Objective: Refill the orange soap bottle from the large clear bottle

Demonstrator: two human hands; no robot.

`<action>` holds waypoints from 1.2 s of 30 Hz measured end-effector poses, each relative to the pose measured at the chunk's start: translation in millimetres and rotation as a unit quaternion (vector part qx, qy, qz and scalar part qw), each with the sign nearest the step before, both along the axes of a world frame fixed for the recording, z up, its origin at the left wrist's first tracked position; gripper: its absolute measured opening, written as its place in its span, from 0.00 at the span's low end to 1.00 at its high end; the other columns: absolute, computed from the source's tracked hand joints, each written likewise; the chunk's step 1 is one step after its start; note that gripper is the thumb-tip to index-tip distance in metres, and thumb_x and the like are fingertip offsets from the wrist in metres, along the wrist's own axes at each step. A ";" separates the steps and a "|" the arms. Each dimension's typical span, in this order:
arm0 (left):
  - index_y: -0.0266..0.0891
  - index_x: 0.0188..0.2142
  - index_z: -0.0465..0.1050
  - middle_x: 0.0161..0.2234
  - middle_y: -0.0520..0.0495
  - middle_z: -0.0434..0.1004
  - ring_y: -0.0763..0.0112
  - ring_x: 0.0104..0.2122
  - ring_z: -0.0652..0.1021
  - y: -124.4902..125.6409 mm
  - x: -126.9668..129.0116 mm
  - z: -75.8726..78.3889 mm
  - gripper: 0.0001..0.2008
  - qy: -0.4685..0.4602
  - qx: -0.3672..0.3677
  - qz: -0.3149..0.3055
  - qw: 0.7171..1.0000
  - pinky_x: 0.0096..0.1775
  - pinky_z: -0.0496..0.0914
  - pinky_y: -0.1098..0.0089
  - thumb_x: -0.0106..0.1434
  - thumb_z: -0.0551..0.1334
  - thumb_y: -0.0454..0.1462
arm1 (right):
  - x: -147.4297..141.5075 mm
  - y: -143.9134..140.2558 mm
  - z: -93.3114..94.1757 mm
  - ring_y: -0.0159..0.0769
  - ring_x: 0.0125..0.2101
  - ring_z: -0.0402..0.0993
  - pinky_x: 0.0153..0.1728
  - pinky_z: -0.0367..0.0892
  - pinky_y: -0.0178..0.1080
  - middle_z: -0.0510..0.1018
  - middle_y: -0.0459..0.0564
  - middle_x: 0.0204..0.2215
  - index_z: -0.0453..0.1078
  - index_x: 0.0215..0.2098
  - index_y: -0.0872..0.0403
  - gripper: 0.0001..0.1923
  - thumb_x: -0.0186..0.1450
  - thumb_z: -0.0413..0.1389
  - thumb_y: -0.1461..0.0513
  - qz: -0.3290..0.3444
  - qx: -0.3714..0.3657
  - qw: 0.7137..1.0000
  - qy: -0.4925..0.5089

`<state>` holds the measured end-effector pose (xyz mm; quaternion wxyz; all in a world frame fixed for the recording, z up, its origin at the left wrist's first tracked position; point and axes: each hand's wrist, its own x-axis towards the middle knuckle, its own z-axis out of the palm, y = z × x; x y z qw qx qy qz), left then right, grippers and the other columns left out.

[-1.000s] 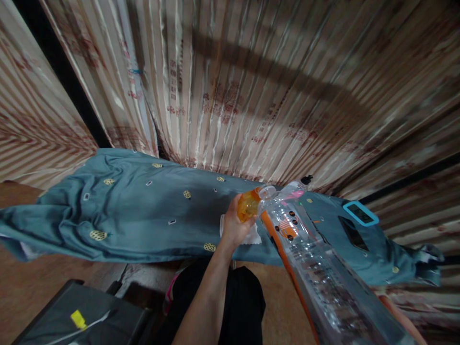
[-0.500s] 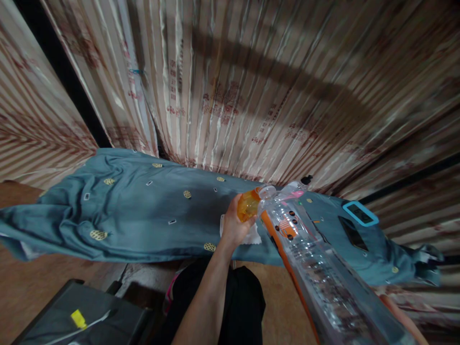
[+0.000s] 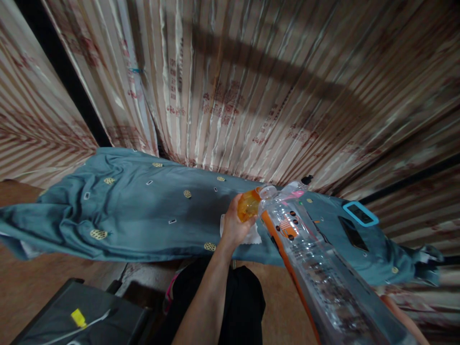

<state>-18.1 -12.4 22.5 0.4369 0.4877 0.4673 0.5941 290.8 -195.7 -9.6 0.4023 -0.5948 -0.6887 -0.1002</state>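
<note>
My left hand (image 3: 236, 226) is wrapped round a small amber see-through container (image 3: 247, 205), above the blue-green cloth. Touching or nearly touching its rim is the clear neck of a large plastic bottle (image 3: 309, 258) with an orange printed label. This bottle lies tilted, its ribbed body running down toward the lower right. Only part of my right hand (image 3: 400, 314) shows at the bottle's far side; its fingers are mostly hidden, but it supports the bottle. A white tissue (image 3: 254, 237) lies beneath my left hand. Behind the bottle's neck stands a clear item with pink inside (image 3: 295, 193).
A patterned blue-green cloth (image 3: 140, 206) covers the narrow table. On its right lie a dark phone (image 3: 353, 233) and a blue-framed device (image 3: 360, 213). A black cap (image 3: 307, 179) shows near the back edge. Pleated curtains (image 3: 223, 96) hang behind; a grey case (image 3: 82, 316) stands lower left.
</note>
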 end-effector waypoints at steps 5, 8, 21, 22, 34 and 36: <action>0.43 0.53 0.64 0.48 0.46 0.76 0.63 0.47 0.78 -0.3 -0.4 1.0 0.31 -0.002 0.001 -0.010 1.000 0.55 0.70 0.57 0.50 0.70 0.30 | -1.5 -5.4 -9.5 0.47 0.55 0.66 0.52 0.66 0.57 0.67 0.55 0.57 0.61 0.62 0.49 0.30 0.66 0.55 0.47 -0.019 0.000 0.999 0.032; 0.43 0.53 0.65 0.48 0.46 0.76 0.62 0.47 0.78 -0.6 -1.3 2.7 0.31 0.002 0.000 -0.007 1.000 0.55 0.70 0.57 0.50 0.70 0.31 | -4.4 -5.9 -12.1 0.47 0.55 0.66 0.52 0.67 0.56 0.67 0.55 0.57 0.61 0.61 0.49 0.30 0.66 0.55 0.47 -0.022 -0.007 0.999 0.043; 0.43 0.54 0.65 0.48 0.46 0.76 0.62 0.48 0.78 -0.7 -0.7 1.4 0.33 -0.007 -0.002 -0.004 1.000 0.55 0.70 0.57 0.49 0.71 0.31 | -27.8 -3.8 -0.1 0.49 0.58 0.62 0.55 0.63 0.59 0.63 0.54 0.61 0.57 0.64 0.46 0.33 0.65 0.55 0.46 -0.053 -0.002 0.997 0.060; 0.44 0.54 0.65 0.48 0.47 0.77 0.62 0.48 0.78 -0.8 -0.7 1.4 0.33 -0.006 -0.004 -0.003 1.000 0.55 0.70 0.57 0.49 0.71 0.31 | -30.1 -4.5 0.6 0.49 0.59 0.62 0.55 0.63 0.59 0.63 0.54 0.61 0.57 0.65 0.46 0.33 0.65 0.55 0.46 -0.055 -0.001 0.997 0.058; 0.45 0.54 0.65 0.48 0.47 0.77 0.62 0.48 0.79 0.2 1.0 -1.0 0.32 -0.023 -0.002 -0.005 1.000 0.55 0.71 0.57 0.49 0.71 0.30 | -41.2 -6.7 8.1 0.47 0.55 0.66 0.51 0.68 0.56 0.66 0.56 0.58 0.58 0.63 0.49 0.32 0.66 0.55 0.46 -0.034 -0.024 0.999 0.029; 0.45 0.54 0.65 0.48 0.47 0.77 0.62 0.48 0.79 0.5 1.2 -1.0 0.33 -0.025 -0.002 -0.005 1.000 0.55 0.71 0.57 0.49 0.70 0.30 | -40.4 -7.1 7.5 0.47 0.53 0.67 0.49 0.69 0.56 0.67 0.56 0.57 0.58 0.63 0.50 0.32 0.66 0.55 0.46 -0.029 -0.029 0.999 0.026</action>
